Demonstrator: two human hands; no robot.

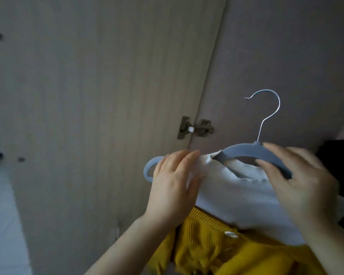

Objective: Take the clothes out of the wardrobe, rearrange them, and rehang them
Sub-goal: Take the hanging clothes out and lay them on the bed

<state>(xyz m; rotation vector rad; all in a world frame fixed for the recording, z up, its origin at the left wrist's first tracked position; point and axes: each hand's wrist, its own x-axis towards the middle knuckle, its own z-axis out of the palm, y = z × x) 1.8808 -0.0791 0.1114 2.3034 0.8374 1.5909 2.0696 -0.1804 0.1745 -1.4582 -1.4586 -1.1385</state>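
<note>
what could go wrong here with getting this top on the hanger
1. The top sits unevenly. The left end of the hanger pokes out bare past the left hand, so the fabric may slide off that side.
2. Only the right hand grips the hanger, which hangs on no rail. If that grip loosens, hanger and top would likely drop onto the yellow garment below.

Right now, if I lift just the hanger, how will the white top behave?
Probably floppy: the white top sags in soft folds below the hanger. It looks thin, so likely light. It may slide off, since the hanger arm by the right hand shows bare.
</note>
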